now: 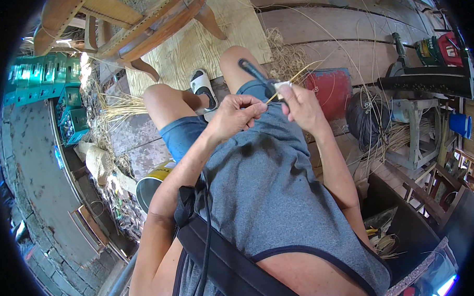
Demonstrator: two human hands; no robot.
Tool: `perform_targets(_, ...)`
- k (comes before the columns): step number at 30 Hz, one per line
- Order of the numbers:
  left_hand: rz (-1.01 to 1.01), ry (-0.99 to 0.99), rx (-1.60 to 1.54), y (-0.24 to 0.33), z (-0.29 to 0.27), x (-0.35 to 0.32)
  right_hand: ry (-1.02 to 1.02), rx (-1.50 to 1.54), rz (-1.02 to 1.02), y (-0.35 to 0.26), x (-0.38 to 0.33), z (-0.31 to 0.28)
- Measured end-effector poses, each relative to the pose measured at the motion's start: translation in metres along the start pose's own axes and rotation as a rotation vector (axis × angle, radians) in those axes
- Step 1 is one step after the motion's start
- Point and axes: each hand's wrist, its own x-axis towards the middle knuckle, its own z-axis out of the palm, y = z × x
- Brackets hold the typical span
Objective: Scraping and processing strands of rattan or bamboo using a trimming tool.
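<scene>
Above my lap, my left hand (237, 116) is closed, thumb and fingertips pinching a thin, straw-coloured cane strand (271, 99). My right hand (304, 109) is closed around a tool with a dark, looped handle (253, 70), its thumb lying on a pale piece at the near end. I cannot make out the tool's exact kind. The strand runs from the left fingertips to the tool in my right hand, and its light ends (305, 70) stick out beyond, up and to the right. The two hands are close together but apart.
A wooden chair frame (170, 28) stands on a plywood sheet (236, 22) ahead. Cane bundles (124, 106) and shavings (287, 53) lie around. A red board (330, 91), a dark coil (367, 121) and a wooden stool (417, 133) are at right; a bucket (151, 185) is by my left arm.
</scene>
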Motion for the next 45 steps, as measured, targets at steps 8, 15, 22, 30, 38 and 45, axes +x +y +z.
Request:
perform_targets(8,0.510,0.167,0.634,0.008,0.015,-0.008,0.175,-0.038,-0.275,0.008,-0.009,0.036)
perform_targets(15,0.441,0.107,0.546,0.015,0.002,-0.034,0.243,0.077,-0.184,0.007,0.005,0.005)
perform_targets(22,0.315,0.117,0.520,0.009,-0.026,-0.107,0.327,0.391,-0.116,-0.001,0.030,-0.040)
perform_targets(30,0.154,0.175,0.744,-0.013,-0.083,-0.181,0.348,0.398,-0.161,-0.013,0.046,-0.049)
perform_targets(38,0.295,0.173,0.441,0.048,-0.035,-0.025,0.301,0.028,-0.335,-0.051,0.014,0.032)
perform_targets(45,0.341,0.205,0.429,0.039,-0.019,-0.026,0.268,0.024,-0.432,-0.018,0.022,0.049)
